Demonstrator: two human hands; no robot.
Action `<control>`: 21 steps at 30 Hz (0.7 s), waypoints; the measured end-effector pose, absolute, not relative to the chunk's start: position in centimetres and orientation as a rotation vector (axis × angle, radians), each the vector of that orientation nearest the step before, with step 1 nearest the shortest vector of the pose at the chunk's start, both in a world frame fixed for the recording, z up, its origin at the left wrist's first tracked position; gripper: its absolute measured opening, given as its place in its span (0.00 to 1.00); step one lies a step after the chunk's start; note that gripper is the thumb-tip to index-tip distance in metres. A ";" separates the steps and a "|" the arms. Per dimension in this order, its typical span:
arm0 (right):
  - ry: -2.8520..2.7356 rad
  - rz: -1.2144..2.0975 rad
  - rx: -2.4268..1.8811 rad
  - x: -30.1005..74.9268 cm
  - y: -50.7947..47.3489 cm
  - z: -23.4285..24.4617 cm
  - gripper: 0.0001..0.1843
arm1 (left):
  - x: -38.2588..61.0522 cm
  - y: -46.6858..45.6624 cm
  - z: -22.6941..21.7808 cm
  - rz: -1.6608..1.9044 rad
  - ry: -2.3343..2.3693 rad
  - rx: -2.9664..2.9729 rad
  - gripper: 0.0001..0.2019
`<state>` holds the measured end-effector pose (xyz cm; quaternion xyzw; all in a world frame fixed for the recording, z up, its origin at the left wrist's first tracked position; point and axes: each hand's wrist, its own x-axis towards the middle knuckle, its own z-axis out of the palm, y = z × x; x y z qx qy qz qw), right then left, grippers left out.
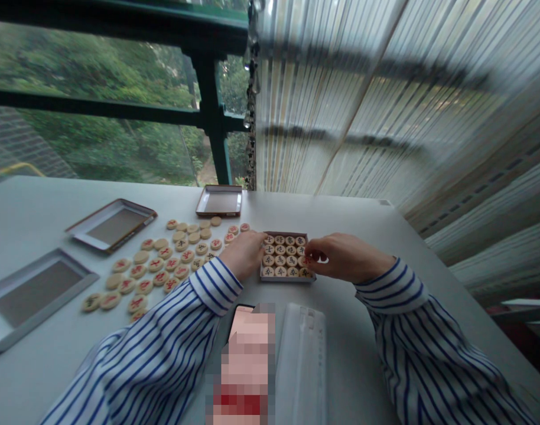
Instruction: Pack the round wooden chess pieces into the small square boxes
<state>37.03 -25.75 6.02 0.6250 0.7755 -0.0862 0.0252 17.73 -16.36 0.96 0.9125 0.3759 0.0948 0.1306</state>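
A small shallow box [288, 280] in front of me holds rows of round wooden Chinese chess pieces [279, 260], mostly with black characters. My left hand [246, 254] is at the box's upper left edge, fingers closed together against it; its fingertips are partly hidden. At the box's right side, my right hand [341, 257] pinches with thumb and fingers at a red-lettered Chinese chess piece [308, 260] in the third row. Many loose Chinese chess pieces [159, 278], some face down and many lettered in red, lie spread left of the box, partly behind my left sleeve.
Three shallow trays or lids lie on the white table: one at the back [219, 202], one at left [113, 225], one nearer [35, 295]. A phone [241, 319] and a long pale translucent case [300, 360] lie before me. Window and curtain stand behind.
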 end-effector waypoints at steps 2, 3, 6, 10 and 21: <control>2.370 -0.283 1.925 37.0 -25.7 5.9 0.11 | 17.8 -16.3 1.0 0.268 1.087 2.647 0.15; 2.359 -0.291 1.919 37.1 -25.7 5.7 0.11 | 17.8 -16.3 1.0 0.265 1.087 2.647 0.16; 2.348 -0.326 1.892 37.1 -25.6 5.4 0.11 | 17.7 -16.3 0.9 0.268 1.084 2.651 0.16; 2.340 -0.368 1.876 37.2 -25.4 5.0 0.12 | 17.7 -16.3 0.8 0.304 1.080 2.658 0.16; 2.336 -0.431 1.872 37.1 -25.4 5.0 0.12 | 17.8 -16.2 0.7 0.267 1.085 2.647 0.17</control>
